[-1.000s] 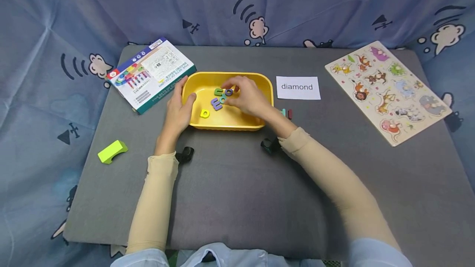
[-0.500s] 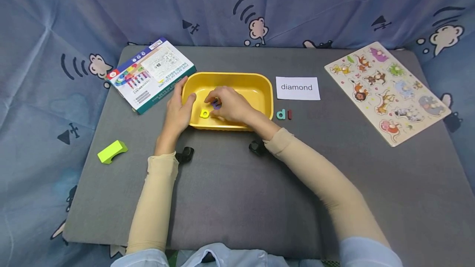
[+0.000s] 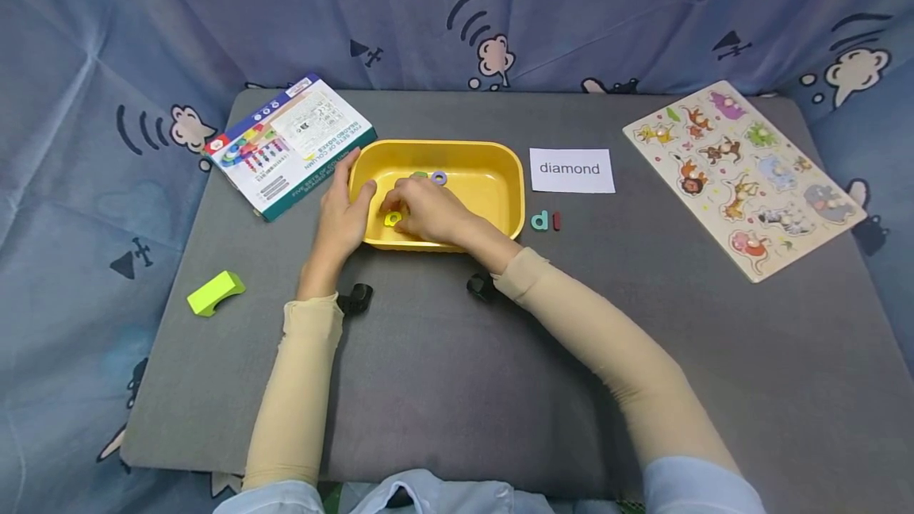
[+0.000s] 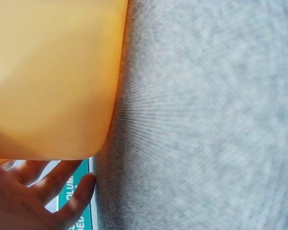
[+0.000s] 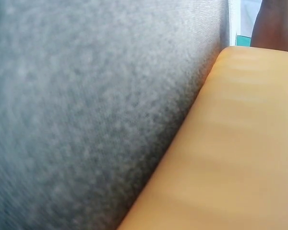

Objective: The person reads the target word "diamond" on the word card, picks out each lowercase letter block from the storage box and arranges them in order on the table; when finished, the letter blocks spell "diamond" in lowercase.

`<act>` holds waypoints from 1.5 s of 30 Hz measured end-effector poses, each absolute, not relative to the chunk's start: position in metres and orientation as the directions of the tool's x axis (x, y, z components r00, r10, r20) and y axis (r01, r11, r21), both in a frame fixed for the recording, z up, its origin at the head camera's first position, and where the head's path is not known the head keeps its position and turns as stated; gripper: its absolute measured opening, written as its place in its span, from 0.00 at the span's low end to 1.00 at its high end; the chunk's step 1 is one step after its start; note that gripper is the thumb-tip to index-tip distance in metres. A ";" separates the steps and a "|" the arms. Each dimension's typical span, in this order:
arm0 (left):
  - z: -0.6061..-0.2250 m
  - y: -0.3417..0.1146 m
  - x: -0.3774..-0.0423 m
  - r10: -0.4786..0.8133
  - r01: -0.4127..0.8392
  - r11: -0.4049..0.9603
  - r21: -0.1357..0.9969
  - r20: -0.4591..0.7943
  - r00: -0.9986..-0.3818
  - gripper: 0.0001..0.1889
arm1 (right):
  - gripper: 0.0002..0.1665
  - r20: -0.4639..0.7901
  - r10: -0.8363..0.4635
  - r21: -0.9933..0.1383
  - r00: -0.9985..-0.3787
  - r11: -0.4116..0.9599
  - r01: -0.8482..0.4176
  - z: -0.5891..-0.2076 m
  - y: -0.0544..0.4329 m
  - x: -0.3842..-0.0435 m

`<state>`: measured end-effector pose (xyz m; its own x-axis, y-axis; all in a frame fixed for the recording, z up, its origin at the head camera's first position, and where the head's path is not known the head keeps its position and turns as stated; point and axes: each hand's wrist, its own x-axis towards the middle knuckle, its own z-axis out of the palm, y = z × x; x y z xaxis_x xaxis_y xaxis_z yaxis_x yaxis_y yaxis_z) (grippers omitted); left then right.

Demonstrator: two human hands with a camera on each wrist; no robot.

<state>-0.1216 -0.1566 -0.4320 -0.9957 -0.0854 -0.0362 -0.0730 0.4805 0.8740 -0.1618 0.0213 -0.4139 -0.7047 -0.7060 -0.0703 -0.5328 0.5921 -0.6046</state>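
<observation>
My left hand (image 3: 343,209) holds the left end of a yellow tray (image 3: 464,147), thumb over the rim and fingers along the outer wall. In the left wrist view those fingers (image 4: 53,184) lie against the tray's outside. Inside the tray, my right hand (image 3: 432,211) reaches down with bent fingers around a yellow letter (image 3: 393,219). Whether they pinch it is hard to tell. A purple ring-shaped letter (image 3: 439,178) and part of a green letter (image 3: 420,174) show behind that hand; it covers other letters. The right wrist view catches only the tray's outer wall (image 5: 240,143).
Right of the tray lie a teal letter d (image 3: 539,220) and a dark red letter (image 3: 556,220), below a white card (image 3: 571,171) reading "diamond". A toy box (image 3: 293,145) touches the left side area. An animal puzzle board (image 3: 746,177) and a green arched block (image 3: 216,293) lie farther out.
My right hand has moved left within the tray, from the purple and green letters to the yellow one. The teal d beside the tray came into view. My left hand has stayed put.
</observation>
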 end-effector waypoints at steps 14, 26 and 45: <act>-0.432 -0.157 -0.121 -0.083 -0.062 0.470 0.880 -0.026 -0.996 0.32 | 0.14 -0.129 -0.699 -0.665 -0.703 0.587 -0.462 -0.415 0.023 -0.162; -0.435 -0.158 -0.120 -0.088 -0.061 0.481 0.875 -0.021 -0.996 0.33 | 0.09 -0.103 -0.706 -0.705 -0.700 0.548 -0.449 -0.414 0.026 -0.162; -0.433 -0.156 -0.121 -0.095 -0.075 0.473 0.878 -0.034 -0.995 0.33 | 0.17 -0.007 -0.509 -0.819 -0.861 0.497 -0.287 -0.387 0.105 -0.158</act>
